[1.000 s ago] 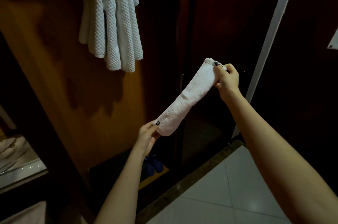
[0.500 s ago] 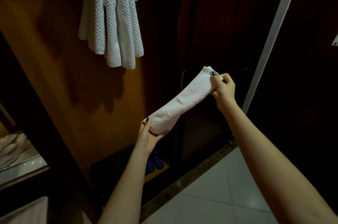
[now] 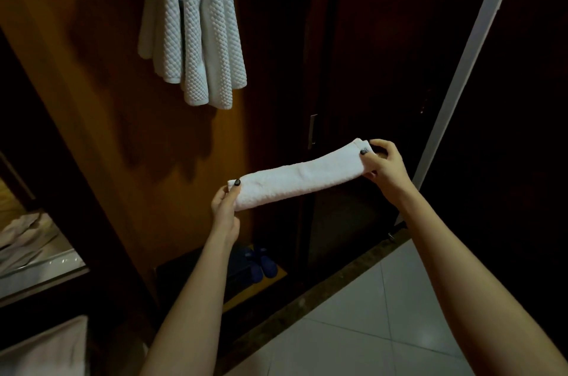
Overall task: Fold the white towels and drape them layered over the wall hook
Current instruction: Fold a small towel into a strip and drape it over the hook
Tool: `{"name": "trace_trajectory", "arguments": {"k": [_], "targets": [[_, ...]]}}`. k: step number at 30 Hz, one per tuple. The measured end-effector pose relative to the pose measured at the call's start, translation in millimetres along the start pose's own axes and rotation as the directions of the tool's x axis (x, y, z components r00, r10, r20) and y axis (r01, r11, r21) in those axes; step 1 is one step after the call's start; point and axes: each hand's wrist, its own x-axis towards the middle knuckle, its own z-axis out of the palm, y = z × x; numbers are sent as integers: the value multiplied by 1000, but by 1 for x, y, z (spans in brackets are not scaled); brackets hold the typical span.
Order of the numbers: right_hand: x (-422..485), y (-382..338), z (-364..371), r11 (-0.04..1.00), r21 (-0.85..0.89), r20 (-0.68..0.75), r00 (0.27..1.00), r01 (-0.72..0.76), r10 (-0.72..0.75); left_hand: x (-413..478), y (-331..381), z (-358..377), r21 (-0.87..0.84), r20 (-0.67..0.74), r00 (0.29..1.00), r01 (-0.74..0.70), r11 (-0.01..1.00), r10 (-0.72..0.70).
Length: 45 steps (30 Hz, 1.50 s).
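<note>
Pinching each end of the folded towel (image 3: 299, 174), my left hand (image 3: 226, 209) and right hand (image 3: 384, 165) are closed on it and pull it taut at the frame's centre, so the folds hold for draping. Waffle towels (image 3: 196, 28) already hang at upper left; their hook is hidden.

A small white towel (image 3: 299, 177), folded into a long narrow band, is held stretched in the air, nearly level with its right end slightly higher, pinched at each end. Above and to its left, several white waffle-textured towels (image 3: 196, 28) are draped in overlapping layers down the wooden wall, well apart from it.
</note>
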Motion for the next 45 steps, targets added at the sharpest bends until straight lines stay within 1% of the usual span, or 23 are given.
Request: {"name": "trace_trajectory", "arguments": {"k": [3, 5, 8, 12, 14, 16, 19, 21, 23, 26, 29, 31, 33, 35, 40, 43, 45], "targets": [[-1, -5, -8, 993, -36, 144, 983, -111, 115, 4, 4, -10, 34, 79, 997, 8, 999, -11], [-3, -7, -9, 988, -67, 182, 972, -139, 149, 5, 8, -15, 64, 149, 988, 16, 998, -25], [-7, -6, -12, 981, -57, 215, 957, -185, 193, 7, 15, -22, 82, 224, 973, 31, 996, -49], [-13, 1, -14, 968, -144, 313, 919, -205, 241, 6, 22, -29, 142, 252, 967, 6, 990, -42], [-16, 3, -14, 959, -200, 381, 885, -203, 267, 6, 26, -30, 204, 247, 969, -29, 979, -23], [-17, 5, -15, 947, -267, 405, 870, -180, 280, 5, 31, -31, 270, 262, 965, -66, 961, -7], [-18, 6, -17, 920, -379, 390, 884, -102, 259, 7, 40, -34, 334, 325, 946, -104, 937, -11], [-19, 7, -16, 911, -404, 359, 903, -78, 236, 8, 44, -35, 353, 354, 935, -135, 926, 1], [-20, 9, -12, 913, -403, 310, 928, -67, 205, 10, 45, -34, 380, 334, 942, -173, 908, 40], [-20, 9, -3, 914, -403, 206, 968, -46, 139, 12, 45, -28, 442, 278, 951, -251, 861, 134], [-17, 11, 7, 911, -412, 107, 994, 12, 36, 14, 46, -20, 455, 238, 950, -295, 840, 204], [-15, 12, 14, 908, -414, 60, 997, 60, -38, 13, 49, -14, 453, 198, 945, -324, 831, 261], [-14, 13, 20, 920, -379, 36, 995, 102, -95, 13, 53, -7, 417, 163, 938, -345, 840, 305], [-10, 11, 25, 942, -310, 23, 991, 130, -129, 14, 59, -3, 395, 164, 932, -364, 843, 325], [11, -10, 25, 965, -222, 0, 990, 138, -141, 20, 83, 8, 414, 210, 889, -458, 787, 407], [23, -26, 26, 967, -179, -28, 982, 179, -187, 23, 96, 24, 318, 219, 868, -495, 809, 445], [31, -40, 25, 970, -120, -15, 976, 212, -216, 24, 109, 31, 237, 273, 861, -493, 837, 430]]}}
